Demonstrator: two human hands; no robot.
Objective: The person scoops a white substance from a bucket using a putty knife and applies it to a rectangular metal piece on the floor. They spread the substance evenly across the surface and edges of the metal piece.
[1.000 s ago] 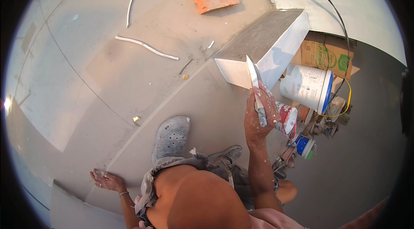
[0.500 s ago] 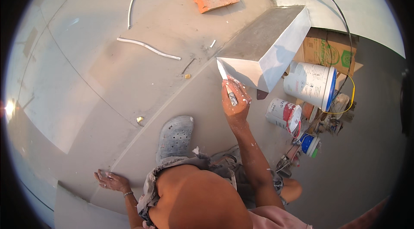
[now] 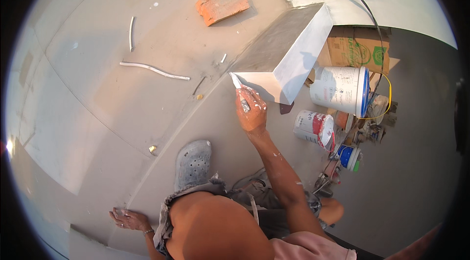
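My right hand [image 3: 253, 110] grips a white-tipped paintbrush [image 3: 236, 81], its fingers closed around the paint-spotted handle. The brush tip meets the left front corner of a low ledge [image 3: 293, 47], which has a grey top and white sides. White paint speckles my right hand and forearm. At the lower left, my left hand [image 3: 131, 219] lies on the grey floor with its fingers stretched out, holding nothing. A thin pale line on the floor runs from near that hand up to the ledge.
Right of the ledge lie a white bucket [image 3: 338, 91], a smaller paint pail [image 3: 313, 128], a blue-lidded tub [image 3: 348, 157] and a cardboard box [image 3: 360, 52]. A black cable [image 3: 364, 3] hangs there. A brick [image 3: 223, 6] and white tube pieces [image 3: 154, 69] lie on the floor.
The whole view has shifted, so the ledge and brick appear farther left. The brush tip stays at the ledge corner, and my left hand still lies on the floor.
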